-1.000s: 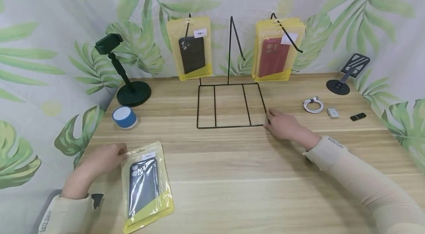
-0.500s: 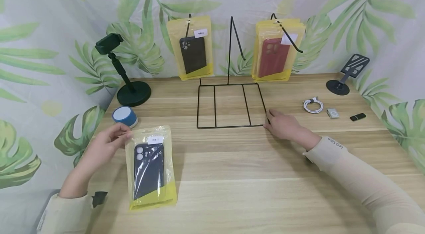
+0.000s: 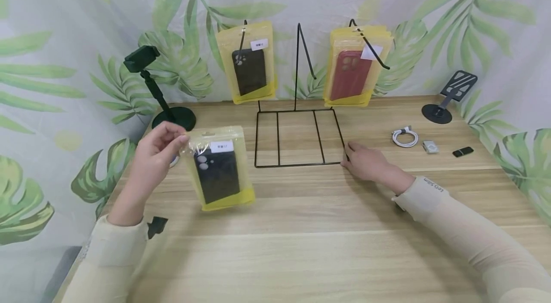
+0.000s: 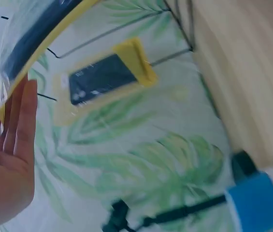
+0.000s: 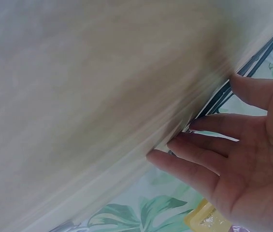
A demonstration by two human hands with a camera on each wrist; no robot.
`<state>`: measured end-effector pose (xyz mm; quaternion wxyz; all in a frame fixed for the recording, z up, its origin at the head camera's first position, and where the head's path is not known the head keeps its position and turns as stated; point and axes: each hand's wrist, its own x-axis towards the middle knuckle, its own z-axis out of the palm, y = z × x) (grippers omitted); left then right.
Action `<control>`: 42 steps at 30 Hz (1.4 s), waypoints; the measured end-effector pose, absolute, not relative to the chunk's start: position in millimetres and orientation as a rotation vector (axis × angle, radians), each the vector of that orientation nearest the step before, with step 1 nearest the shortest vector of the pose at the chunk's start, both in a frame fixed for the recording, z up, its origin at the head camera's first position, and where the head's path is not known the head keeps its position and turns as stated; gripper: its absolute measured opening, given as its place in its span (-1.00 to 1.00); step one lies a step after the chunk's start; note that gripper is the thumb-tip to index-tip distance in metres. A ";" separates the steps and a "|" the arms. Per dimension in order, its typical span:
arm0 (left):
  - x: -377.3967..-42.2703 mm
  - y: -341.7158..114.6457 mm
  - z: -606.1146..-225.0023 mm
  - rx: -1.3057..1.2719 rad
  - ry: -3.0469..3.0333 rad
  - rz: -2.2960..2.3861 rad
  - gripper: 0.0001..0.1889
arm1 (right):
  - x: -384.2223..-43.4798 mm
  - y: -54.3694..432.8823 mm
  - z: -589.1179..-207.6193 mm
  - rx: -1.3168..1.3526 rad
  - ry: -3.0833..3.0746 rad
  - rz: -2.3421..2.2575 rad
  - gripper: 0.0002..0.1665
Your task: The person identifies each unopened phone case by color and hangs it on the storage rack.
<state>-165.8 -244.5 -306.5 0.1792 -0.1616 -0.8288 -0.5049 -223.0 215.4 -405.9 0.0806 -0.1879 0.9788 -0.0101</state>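
Note:
In the head view my left hand (image 3: 157, 150) pinches the top left corner of a clear and yellow packet (image 3: 249, 176) with a dark phone case in it. The packet hangs tilted above the table, white label at its top. In the left wrist view the packet (image 4: 39, 41) sticks up from between thumb and fingers. A black wire display rack (image 3: 297, 166) stands at the back, its middle hook (image 3: 306, 50) bare. My right hand (image 3: 368, 162) rests at the front right corner of the rack's base. The right wrist view shows its fairly straight fingers (image 5: 189, 169) touching down there.
A packet with a dark case (image 3: 249, 71) hangs on the left hook, packets with a red case (image 3: 353, 73) on the right. Left stands a dark green phone stand (image 3: 157, 90). A blue cylinder (image 4: 257, 203), a white cable (image 3: 404, 136) and a black phone stand (image 3: 439, 113) are around.
My left hand has lifted the packet off the table, raising it and carrying it right toward the rack. The right hand has stayed at the rack's corner.

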 end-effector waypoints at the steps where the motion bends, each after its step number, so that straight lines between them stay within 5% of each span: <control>1: -168.9 -239.5 -301.7 -0.457 -2.308 -1.464 -0.93 | -223.0 215.3 -406.3 -0.563 2.924 -0.027 -0.28; 14: -218.6 -187.0 -241.2 -0.570 -1.808 -1.829 -0.80 | -224.3 215.7 -408.5 -0.569 2.931 -0.028 -0.28; 42: -309.7 -153.6 -235.5 -0.298 -2.176 -1.457 -0.86 | -226.1 217.1 -410.6 -0.554 2.929 -0.008 -0.28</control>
